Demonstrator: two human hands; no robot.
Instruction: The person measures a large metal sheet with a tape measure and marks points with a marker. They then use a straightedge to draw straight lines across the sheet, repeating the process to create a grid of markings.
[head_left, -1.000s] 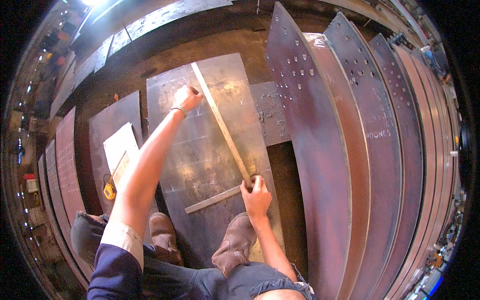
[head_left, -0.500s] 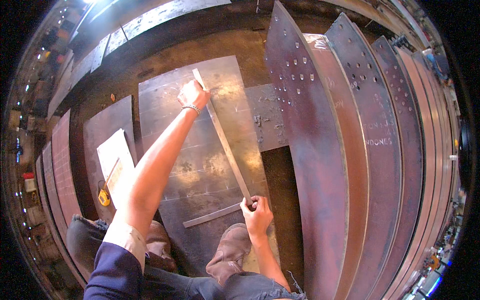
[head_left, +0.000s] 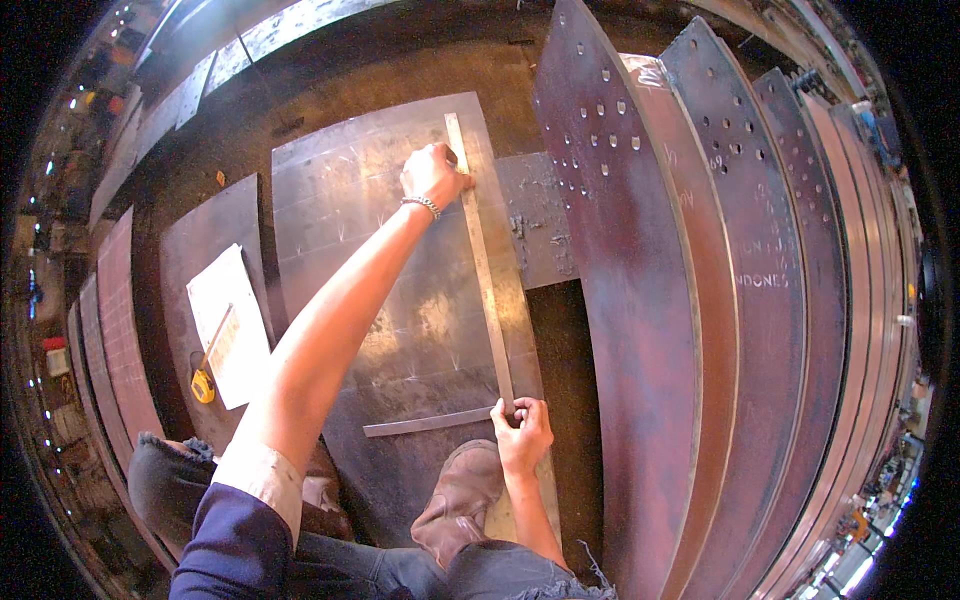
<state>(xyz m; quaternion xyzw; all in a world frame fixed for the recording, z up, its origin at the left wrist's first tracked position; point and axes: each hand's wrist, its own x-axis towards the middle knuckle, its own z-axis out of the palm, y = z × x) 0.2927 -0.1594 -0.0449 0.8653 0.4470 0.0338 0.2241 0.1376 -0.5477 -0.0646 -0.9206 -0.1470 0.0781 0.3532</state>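
Observation:
A flat L-shaped steel square [head_left: 485, 290] lies on a large grey metal plate [head_left: 325, 215]. Its long blade runs near the plate's right edge, and its short arm reaches left from the near corner. My left hand [head_left: 432, 176], with a chain bracelet at the wrist, is closed on the long blade near its far end. At the near corner, my right hand [head_left: 524, 436] pinches the square between thumb and fingers. Faint chalk-like marks cross the plate. My boot [head_left: 460, 495] rests on its near part.
Several tall steel plates with punched holes [head_left: 615, 250] stand at the right. To the left, a smaller plate [head_left: 205, 230] carries white paper [head_left: 235, 360] and a yellow tape measure [head_left: 203, 386]. A rough plate piece [head_left: 540, 220] lies beyond the large plate's right edge.
The square's far end has swung right, so the long blade now lies closer to the plate's right edge. My left hand moved right with it; my right hand stayed at the corner.

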